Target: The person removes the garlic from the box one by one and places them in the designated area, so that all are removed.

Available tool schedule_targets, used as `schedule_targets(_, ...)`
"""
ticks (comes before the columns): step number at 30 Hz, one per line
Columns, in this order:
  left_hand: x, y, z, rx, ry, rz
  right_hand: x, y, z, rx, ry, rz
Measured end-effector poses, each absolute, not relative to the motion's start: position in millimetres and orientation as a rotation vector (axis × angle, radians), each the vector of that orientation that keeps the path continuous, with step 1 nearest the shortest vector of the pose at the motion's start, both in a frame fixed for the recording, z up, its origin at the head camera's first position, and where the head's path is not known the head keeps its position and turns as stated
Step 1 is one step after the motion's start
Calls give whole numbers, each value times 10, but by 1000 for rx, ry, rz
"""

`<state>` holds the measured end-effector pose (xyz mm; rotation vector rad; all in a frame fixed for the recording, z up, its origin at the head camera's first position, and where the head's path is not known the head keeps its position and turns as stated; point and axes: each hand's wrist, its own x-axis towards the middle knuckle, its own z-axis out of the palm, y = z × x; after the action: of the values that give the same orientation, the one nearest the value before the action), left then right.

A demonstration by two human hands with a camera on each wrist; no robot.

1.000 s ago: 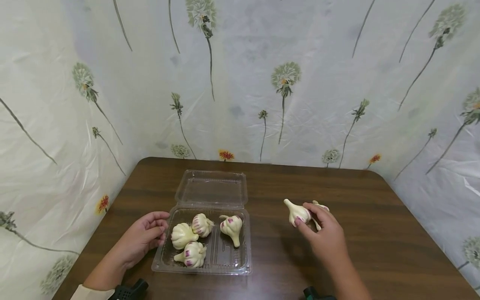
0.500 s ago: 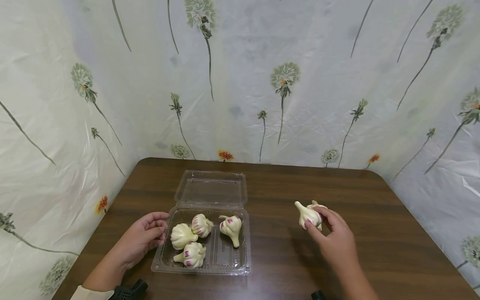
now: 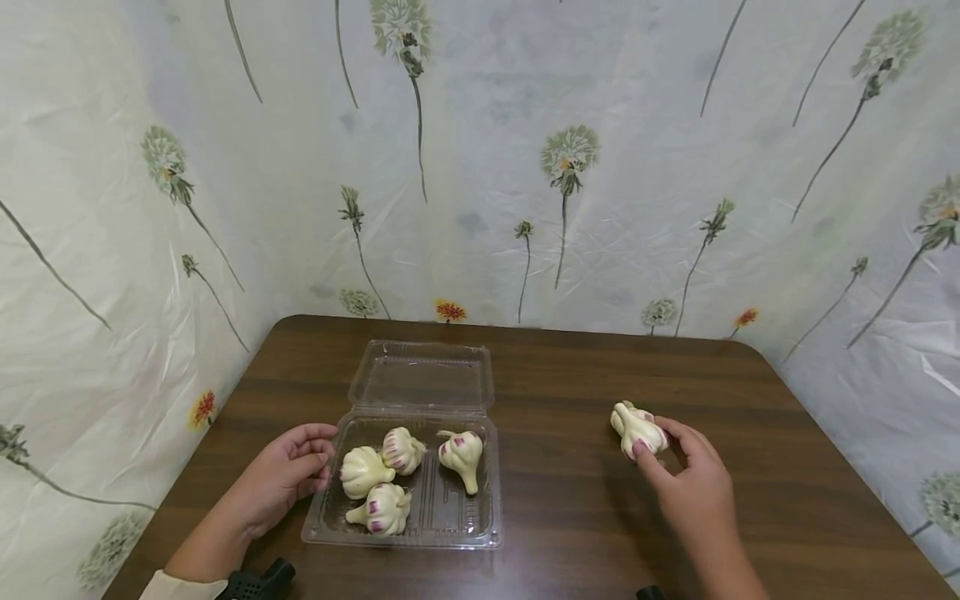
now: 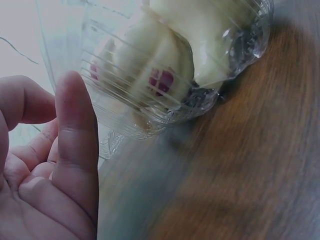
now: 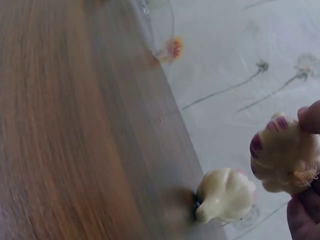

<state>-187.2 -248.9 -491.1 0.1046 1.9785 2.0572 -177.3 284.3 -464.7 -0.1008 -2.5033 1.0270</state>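
Right hand (image 3: 693, 483) pinching garlic bulb (image 3: 642, 434) above counter (image 3: 570, 550); left hand (image 3: 285, 471) curving loosely just beside clear box (image 3: 420, 540), holding nothing.

Dark wooden table (image 3: 555, 367), pale dandelion-print backdrop (image 3: 465, 150)

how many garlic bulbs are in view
6: four bulbs in the open clear container, one bulb pinched in the right hand, and another bulb beyond it on the table, partly hidden in the head view.
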Motion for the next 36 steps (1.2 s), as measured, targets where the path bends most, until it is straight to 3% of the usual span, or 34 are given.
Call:
schedule_targets(17, -1875, -2495, -4915, 114, 1970, 2060, -1813, 3062, -4612, -347, -2575, 997)
schedule_targets(36, -1880, -2484, -4924, 107, 1975, 2064, -1876, 3256, -4690, -449, -2736, 976)
